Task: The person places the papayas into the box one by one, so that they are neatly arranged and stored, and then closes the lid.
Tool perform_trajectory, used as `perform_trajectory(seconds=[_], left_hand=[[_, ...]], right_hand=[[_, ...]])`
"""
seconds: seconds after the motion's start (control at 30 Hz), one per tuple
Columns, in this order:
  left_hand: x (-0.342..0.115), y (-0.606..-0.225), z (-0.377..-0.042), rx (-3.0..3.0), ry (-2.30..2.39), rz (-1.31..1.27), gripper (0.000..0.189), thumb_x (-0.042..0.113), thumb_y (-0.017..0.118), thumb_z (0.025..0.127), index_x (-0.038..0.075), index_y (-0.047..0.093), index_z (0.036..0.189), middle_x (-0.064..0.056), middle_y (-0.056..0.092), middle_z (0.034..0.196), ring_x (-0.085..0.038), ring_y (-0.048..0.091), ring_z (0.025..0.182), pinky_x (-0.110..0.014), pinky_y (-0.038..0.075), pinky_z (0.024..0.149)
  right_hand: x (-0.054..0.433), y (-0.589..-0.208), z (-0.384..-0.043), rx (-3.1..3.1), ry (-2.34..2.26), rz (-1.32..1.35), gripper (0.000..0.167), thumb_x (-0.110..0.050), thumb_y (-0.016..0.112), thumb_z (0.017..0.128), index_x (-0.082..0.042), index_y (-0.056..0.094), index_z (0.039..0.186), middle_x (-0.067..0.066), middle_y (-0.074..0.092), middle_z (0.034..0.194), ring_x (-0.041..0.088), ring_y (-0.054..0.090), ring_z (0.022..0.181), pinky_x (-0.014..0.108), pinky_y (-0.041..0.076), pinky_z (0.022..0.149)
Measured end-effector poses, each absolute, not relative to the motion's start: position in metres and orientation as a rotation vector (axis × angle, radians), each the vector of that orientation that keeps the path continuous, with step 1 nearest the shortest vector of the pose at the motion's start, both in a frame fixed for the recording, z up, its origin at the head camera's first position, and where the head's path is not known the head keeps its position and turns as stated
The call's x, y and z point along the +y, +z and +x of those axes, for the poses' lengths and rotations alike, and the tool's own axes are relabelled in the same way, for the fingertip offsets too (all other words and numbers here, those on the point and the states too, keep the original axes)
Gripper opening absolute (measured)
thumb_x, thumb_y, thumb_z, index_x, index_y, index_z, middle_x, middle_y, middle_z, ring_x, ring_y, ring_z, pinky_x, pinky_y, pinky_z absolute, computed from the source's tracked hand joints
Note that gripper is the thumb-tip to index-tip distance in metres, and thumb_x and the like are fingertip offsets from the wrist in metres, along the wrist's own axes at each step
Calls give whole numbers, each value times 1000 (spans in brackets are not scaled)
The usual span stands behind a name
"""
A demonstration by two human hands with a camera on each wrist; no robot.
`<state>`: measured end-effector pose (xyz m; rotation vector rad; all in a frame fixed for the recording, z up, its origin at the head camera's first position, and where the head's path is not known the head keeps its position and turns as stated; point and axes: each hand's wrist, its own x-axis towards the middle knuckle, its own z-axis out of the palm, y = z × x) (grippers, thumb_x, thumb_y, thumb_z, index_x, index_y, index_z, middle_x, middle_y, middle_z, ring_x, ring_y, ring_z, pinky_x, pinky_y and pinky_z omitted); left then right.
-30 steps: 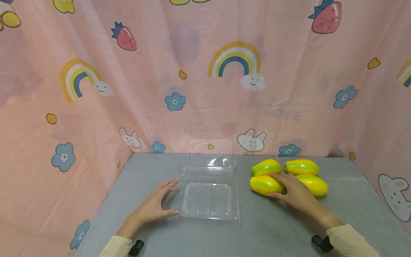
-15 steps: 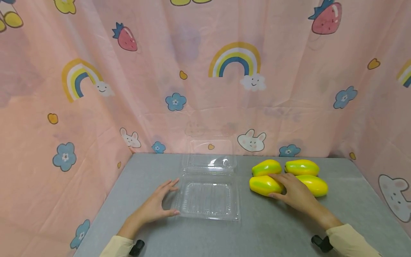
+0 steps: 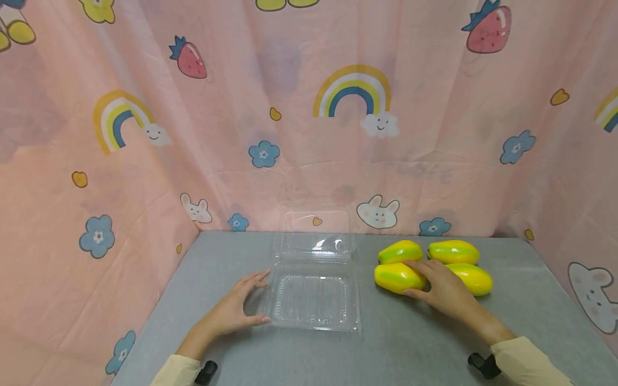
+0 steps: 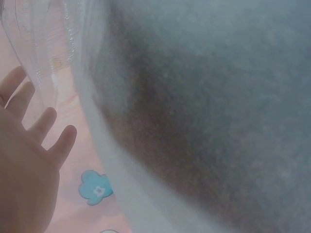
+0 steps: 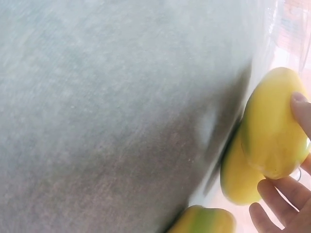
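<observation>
My right hand [image 3: 449,290] grips the front-left yellow-green papaya [image 3: 397,278], thumb on its near side and fingers over the far side. In the right wrist view, this papaya [image 5: 272,124] has the thumb on its skin, with another papaya [image 5: 238,172] behind it. Beside the left edge of an opened clear plastic clamshell box [image 3: 309,325] is my left hand [image 3: 232,306], fingers spread and tips right at the rim. The left wrist view has the fingers [image 4: 44,124] extended near the clear plastic [image 4: 46,34]. The box's lid [image 3: 316,244] is raised at the back.
A back-left papaya [image 3: 401,251], a back-right papaya [image 3: 454,251] and a front-right papaya [image 3: 475,279] lie close around the right hand. All stand on a grey table [image 3: 386,348]. A pink printed curtain [image 3: 299,177] hangs along the back and sides.
The gripped papaya has shifted very slightly left. Otherwise both hands and the box stay where they were.
</observation>
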<state>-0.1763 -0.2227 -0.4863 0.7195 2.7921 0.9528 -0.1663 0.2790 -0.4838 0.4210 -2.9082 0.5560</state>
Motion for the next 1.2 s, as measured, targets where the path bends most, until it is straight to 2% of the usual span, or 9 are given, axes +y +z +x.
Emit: perform_trajectory(seconds=[0.4,0.7,0.83,1.07,1.2], left_hand=[[-222,-488,-176,2815,943,724,101,46,86,72,29,32,155,-1,48,152,-33,31,150,-64,35,114],[-222,-488,-176,2829,937,712,101,48,86,71,29,33,155,-1,52,149,-32,32,149,-63,34,114],[-222,-489,-176,2825,941,711,101,47,86,71,28,33,155,-2,48,152,-33,31,149,-64,34,115],[-222,-491,-176,2824,941,717,103,49,85,71,28,30,156,-3,49,151,-33,33,149,-64,34,115],[-222,-492,-177,2819,944,722,103,48,85,72,34,28,155,-1,52,149,-31,33,149,-63,34,115]], right_hand=[[271,-473,-170,-2915,630,377,74,-51,77,80,-12,56,139,18,62,136,45,48,131,68,34,110],[265,-467,-173,-2896,650,383,73,-48,79,79,-13,56,139,15,63,135,40,54,124,67,35,110],[260,-463,-176,-2892,673,379,75,-49,79,79,-13,55,140,13,64,133,37,55,121,66,34,112],[254,-458,-178,-2897,678,350,78,-54,76,80,-14,52,142,12,62,137,38,52,126,66,40,106],[249,-454,-180,-2888,706,351,78,-57,75,80,-15,52,142,11,61,138,37,51,127,67,39,107]])
